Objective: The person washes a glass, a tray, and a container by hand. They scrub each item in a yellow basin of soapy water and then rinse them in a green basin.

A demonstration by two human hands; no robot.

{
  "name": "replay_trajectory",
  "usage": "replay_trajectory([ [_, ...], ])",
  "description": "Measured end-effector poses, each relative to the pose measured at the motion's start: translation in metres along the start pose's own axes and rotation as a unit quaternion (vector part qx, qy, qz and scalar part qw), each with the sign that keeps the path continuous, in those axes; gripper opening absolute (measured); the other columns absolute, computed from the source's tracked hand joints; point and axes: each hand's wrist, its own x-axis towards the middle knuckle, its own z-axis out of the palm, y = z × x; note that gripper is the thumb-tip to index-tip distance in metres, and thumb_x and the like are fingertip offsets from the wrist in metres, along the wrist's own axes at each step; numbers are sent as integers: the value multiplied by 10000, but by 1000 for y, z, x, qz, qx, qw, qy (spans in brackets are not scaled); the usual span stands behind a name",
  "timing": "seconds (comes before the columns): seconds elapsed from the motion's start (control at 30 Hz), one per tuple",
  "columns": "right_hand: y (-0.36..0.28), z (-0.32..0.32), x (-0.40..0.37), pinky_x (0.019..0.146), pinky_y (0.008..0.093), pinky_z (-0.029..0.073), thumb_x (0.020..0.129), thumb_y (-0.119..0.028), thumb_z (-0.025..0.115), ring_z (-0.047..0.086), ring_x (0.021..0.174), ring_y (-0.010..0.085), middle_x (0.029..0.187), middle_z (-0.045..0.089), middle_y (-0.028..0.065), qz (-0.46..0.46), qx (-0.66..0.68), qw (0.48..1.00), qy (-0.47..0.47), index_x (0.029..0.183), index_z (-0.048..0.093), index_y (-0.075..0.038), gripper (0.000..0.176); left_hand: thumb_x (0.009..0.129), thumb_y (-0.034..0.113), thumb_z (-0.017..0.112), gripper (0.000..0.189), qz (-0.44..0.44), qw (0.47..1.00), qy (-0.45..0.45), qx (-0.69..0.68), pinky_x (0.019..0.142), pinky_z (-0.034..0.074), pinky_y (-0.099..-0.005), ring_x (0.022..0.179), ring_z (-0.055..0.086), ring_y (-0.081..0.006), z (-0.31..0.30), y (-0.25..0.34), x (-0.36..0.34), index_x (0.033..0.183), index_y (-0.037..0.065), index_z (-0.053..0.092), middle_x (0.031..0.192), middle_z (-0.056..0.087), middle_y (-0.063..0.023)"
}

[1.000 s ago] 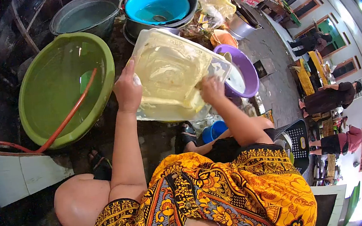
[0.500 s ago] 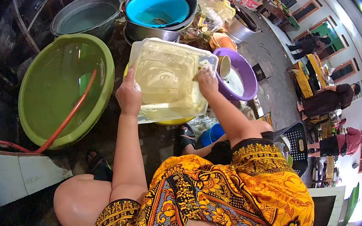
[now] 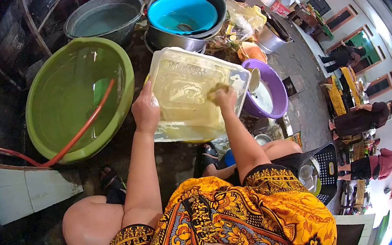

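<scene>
A translucent rectangular plastic container (image 3: 185, 107), wet with suds, is tilted towards me in the middle of the view. My left hand (image 3: 146, 109) grips its left rim, with white foam on the fingers. Inside the container, my right hand (image 3: 225, 99) presses a yellowish-brown sponge (image 3: 212, 93) against the right part of the base; its fingers are closed round the sponge. To the right stands a purple basin (image 3: 280, 87) of soapy water, with a cream-coloured cup (image 3: 254, 81) in it.
A large green basin (image 3: 34, 82) of water with a red hose (image 3: 93, 119) is on the left. Behind are a grey tub (image 3: 71, 28) and a blue bowl (image 3: 210, 8) inside a dark basin. A black crate (image 3: 327, 171) of dishes sits at right. Several people stand farther off.
My right hand has moved from the container's right edge inwards over its base, and the sponge now shows. My left hand keeps its hold. The whole view has shifted slightly.
</scene>
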Motion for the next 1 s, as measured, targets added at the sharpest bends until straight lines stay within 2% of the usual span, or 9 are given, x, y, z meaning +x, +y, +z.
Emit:
replay_trajectory([
  [0.17, 8, 66, -21, 792, 390, 460, 727, -43, 598, 573, 891, 295, 993, 560, 170, -7, 112, 987, 118, 1043, 529, -10, 326, 790, -5, 493, 436, -9, 1000, -11, -15, 801, 465, -407, 937, 575, -377, -3, 1, 2, 1219, 76, 495, 1073, 583, -207],
  [0.27, -12, 90, -65, 821, 399, 434, 725, -25, 598, 519, 932, 296, 982, 528, 192, -32, 194, 980, -25, 1038, 482, 3, 335, 791, -2, 487, 435, 8, 1000, -4, -30, 807, 459, -413, 942, 572, -380, -6, 4, 5, 1218, 80, 496, 1079, 580, -207],
  [0.37, -46, 107, -101, 814, 406, 430, 737, -19, 577, 497, 944, 306, 953, 516, 207, 114, 464, 860, -178, 1031, 473, 10, 314, 790, -3, 479, 433, 7, 1000, -5, -21, 818, 454, -419, 951, 567, -383, -6, 6, 6, 1215, 79, 498, 1080, 579, -207],
  [0.4, -50, 111, -110, 788, 423, 422, 668, -38, 602, 497, 893, 344, 919, 515, 207, -148, 270, 941, -138, 996, 486, -7, 349, 790, -2, 475, 431, 3, 1000, -2, -15, 822, 452, -422, 955, 564, -385, -5, 7, 6, 1213, 79, 499, 1075, 579, -210],
  [0.43, -51, 111, -114, 761, 441, 415, 600, -56, 627, 496, 842, 383, 885, 515, 207, -394, 45, 914, -83, 961, 500, -24, 385, 790, -2, 475, 431, 5, 1000, -2, -17, 822, 452, -422, 955, 564, -385, -4, 3, 6, 1213, 79, 499, 1075, 579, -210],
  [0.6, -40, 55, -88, 742, 456, 430, 617, -92, 650, 509, 858, 400, 870, 517, 231, -94, -76, 985, -122, 880, 495, -24, 312, 776, 17, 483, 438, 43, 998, 33, 12, 718, 479, -438, 850, 593, -371, 3, -17, 2, 1207, 84, 503, 1018, 606, -189],
  [0.73, 12, 36, -61, 789, 441, 445, 643, -130, 685, 523, 897, 366, 1041, 497, 230, -98, -138, 984, -59, 1014, 495, -10, 434, 799, 29, 500, 401, -23, 999, -30, 7, 762, 475, -433, 884, 581, -393, -1, -3, 0, 1197, 78, 510, 1044, 586, -210],
  [0.87, -2, 72, -85, 820, 429, 435, 640, -64, 677, 509, 946, 377, 1095, 450, 234, -115, 10, 992, -44, 1066, 467, 40, 486, 793, 39, 507, 409, 6, 1000, 24, 1, 744, 479, -428, 869, 591, -370, 5, -11, -2, 1201, 76, 507, 1030, 600, -192],
  [1.0, -72, 85, -133, 807, 395, 445, 769, -141, 582, 537, 916, 357, 1034, 528, 219, -113, 154, 964, -184, 1086, 480, -17, 355, 779, 38, 506, 419, 27, 998, 49, 30, 739, 484, -417, 862, 600, -350, 11, -12, -4, 1196, 76, 513, 1029, 611, -173],
])
